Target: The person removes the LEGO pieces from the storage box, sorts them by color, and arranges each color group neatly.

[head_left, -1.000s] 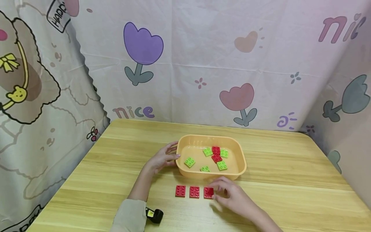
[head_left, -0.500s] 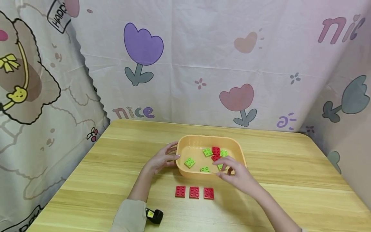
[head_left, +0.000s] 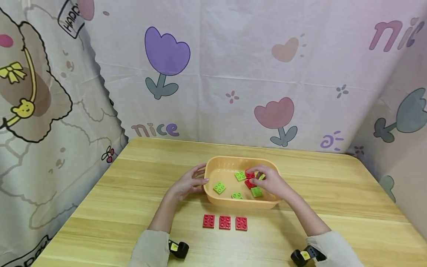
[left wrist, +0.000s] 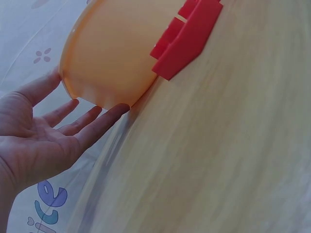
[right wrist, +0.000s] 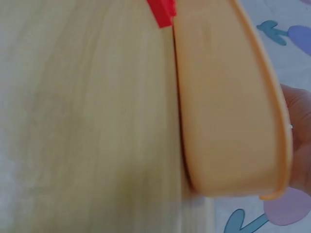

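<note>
Landmark: the tray [head_left: 217,201], resting on the table [head_left: 333,200]. The left hand [head_left: 187,184] lies at the tray's left end, fingers extended, fingertips touching its outer wall. The right hand [head_left: 271,182] reaches inside the tray's right half, thumb and forefinger bent beside the rear red brick [head_left: 250,175]; whether they grip it cannot be told. The front red brick [head_left: 249,184] lies just nearer the tray's front wall, among green bricks [head_left: 219,188]. Three red bricks [head_left: 225,222] form a row in front of the tray.

Handling (judged): bricks are light, rigid, smooth and not fragile. Pinch opposite side faces, below the studs. The tray appears light and may slide; steady it at the end wall.

Clearance: the right forearm crosses the tray's front right corner; lift above the rim. Table surface extends beyond both tray ends.
</note>
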`<state>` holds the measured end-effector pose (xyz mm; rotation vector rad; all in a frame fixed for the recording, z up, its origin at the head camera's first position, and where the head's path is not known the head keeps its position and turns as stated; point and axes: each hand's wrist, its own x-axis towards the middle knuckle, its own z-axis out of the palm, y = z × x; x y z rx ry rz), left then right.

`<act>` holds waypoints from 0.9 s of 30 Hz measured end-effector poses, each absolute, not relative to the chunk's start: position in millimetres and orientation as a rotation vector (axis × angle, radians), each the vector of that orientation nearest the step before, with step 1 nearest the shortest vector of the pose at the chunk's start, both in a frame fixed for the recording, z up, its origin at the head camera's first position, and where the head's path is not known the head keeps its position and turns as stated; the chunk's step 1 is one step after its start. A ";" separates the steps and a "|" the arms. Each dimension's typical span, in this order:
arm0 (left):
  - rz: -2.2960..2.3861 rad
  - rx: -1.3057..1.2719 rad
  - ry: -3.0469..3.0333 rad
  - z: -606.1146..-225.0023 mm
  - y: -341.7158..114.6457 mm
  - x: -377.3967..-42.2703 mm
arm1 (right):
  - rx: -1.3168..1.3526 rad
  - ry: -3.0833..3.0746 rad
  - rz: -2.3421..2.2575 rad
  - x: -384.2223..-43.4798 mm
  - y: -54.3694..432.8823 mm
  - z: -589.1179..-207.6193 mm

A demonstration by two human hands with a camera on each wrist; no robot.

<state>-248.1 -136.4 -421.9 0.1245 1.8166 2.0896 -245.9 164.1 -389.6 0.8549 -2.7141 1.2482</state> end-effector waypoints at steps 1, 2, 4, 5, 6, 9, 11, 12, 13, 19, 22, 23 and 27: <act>2.087 0.126 1.819 -421.9 -136.2 -248.3 | 0.848 -2.725 1.236 -248.2 164.2 -391.4; 2.087 0.119 1.815 -421.6 -136.0 -248.4 | 0.836 -2.740 1.223 -250.2 164.2 -392.8; 2.085 0.122 1.811 -421.4 -135.8 -248.4 | 0.811 -2.777 1.192 -253.1 163.9 -394.6; 2.084 0.127 1.812 -421.4 -135.7 -248.3 | 0.804 -2.797 1.176 -254.3 163.9 -395.7; 2.083 0.128 1.810 -421.3 -135.8 -248.2 | 0.791 -2.820 1.169 -255.2 163.9 -396.4; 2.084 0.136 1.807 -421.1 -135.8 -248.0 | 0.767 -2.882 1.137 -257.2 163.5 -398.5; 2.084 0.139 1.808 -421.1 -135.9 -248.0 | 0.770 -2.913 1.091 -258.4 163.0 -400.1; 2.084 0.138 1.808 -421.1 -136.1 -247.9 | 0.764 -2.927 1.071 -258.7 162.6 -400.7; 2.085 0.138 1.808 -421.0 -136.2 -247.8 | 0.768 -2.938 1.039 -259.2 162.2 -401.2; 2.090 0.150 1.807 -420.1 -136.9 -246.7 | 0.801 -2.971 0.866 -260.9 159.3 -403.6; 2.089 0.148 1.804 -420.1 -137.1 -246.6 | 0.799 -2.976 0.852 -261.9 157.5 -405.3; 2.089 0.143 1.803 -420.3 -137.1 -246.7 | 0.794 -2.976 0.855 -262.4 156.9 -406.1; 2.084 0.145 1.805 -419.8 -137.1 -246.9 | 0.755 -2.981 0.871 -263.4 153.5 -408.7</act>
